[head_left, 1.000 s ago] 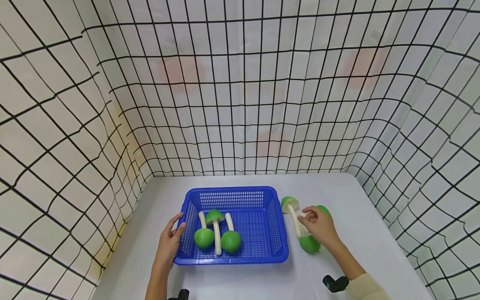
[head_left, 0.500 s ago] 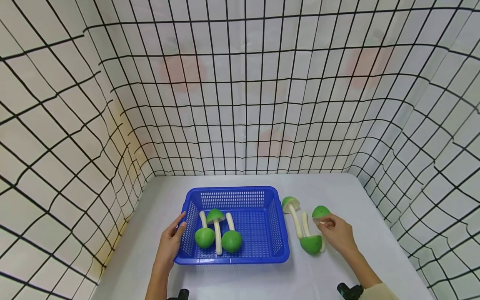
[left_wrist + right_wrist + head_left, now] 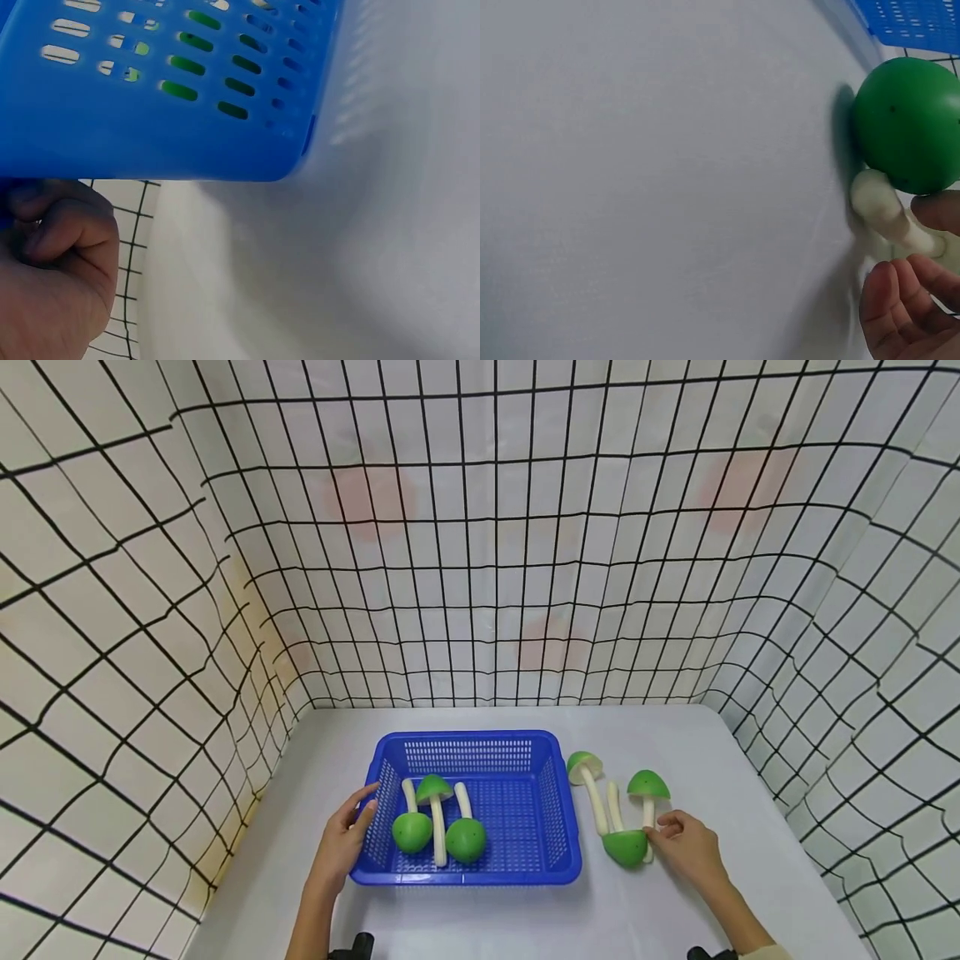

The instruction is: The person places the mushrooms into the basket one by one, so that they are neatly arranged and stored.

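Note:
A blue plastic basket (image 3: 465, 880) has three green-capped toy mushrooms lying in its left half. My left hand (image 3: 341, 843) holds the basket's left rim; its curled fingers (image 3: 79, 225) show under the rim in the left wrist view. On the table right of the basket, my right hand (image 3: 688, 852) is at the lower stem of a green-capped mushroom (image 3: 648, 785). Thumb and fingers stand on either side of that stem (image 3: 881, 202), with a gap showing on the finger side. Close beside it, another mushroom (image 3: 625, 849) lies with its cap toward me.
A third loose mushroom (image 3: 585, 766) lies along the basket's right side, cap away from me. Black wire grid (image 3: 495, 568) with white sheeting behind it encloses the white table (image 3: 480, 918) at the back and both sides.
My right hand has moved right and toward me, from above the loose mushrooms to the stem of the rightmost one. The left hand stays at the basket's rim.

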Available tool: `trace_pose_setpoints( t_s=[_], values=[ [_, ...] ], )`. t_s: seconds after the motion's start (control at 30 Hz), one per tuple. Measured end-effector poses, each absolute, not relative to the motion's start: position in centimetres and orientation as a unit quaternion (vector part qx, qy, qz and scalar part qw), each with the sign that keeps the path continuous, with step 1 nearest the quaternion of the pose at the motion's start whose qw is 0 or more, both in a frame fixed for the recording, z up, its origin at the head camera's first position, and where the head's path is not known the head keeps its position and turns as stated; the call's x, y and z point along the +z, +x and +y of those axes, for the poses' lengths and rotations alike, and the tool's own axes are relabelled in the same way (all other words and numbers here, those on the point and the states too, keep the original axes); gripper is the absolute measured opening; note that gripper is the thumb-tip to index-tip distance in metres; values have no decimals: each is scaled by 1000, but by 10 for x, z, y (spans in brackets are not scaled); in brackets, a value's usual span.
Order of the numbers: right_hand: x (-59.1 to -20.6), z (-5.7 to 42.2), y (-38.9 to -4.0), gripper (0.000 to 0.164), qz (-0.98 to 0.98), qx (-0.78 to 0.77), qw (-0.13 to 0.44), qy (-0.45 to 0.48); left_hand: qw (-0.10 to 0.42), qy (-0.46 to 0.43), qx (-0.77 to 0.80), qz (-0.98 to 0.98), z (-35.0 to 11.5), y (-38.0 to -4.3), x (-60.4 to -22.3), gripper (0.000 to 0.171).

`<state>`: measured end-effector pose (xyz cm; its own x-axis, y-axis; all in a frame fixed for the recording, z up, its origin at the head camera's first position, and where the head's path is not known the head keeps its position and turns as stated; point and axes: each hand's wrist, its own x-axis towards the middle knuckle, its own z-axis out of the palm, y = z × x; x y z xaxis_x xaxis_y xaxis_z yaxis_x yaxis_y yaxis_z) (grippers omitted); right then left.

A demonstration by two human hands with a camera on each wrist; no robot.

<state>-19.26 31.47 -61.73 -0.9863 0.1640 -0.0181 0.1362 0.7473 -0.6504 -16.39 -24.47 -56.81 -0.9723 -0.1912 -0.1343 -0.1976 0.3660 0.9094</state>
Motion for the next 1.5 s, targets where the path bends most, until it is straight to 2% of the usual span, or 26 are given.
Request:
trace_pose_setpoints(
  t_s=[0.27, 0.5, 0.7, 1.5],
  values=[
    [-625, 315, -196, 41, -935, 349, 5, -69, 21, -112, 523, 844, -245, -170, -559, 51],
    [-626, 312, -202, 51, -922, 380, -5, -70, 10, -129, 531, 838, -244, -172, -566, 48],
    [-628, 311, -208, 47, -897, 435, -36, -65, 12, -144, 535, 832, -243, -171, -571, 48],
    [-596, 327, -200, 45, -900, 432, -6, -56, 21, -141, 569, 810, -243, -173, -571, 47]
  ],
)
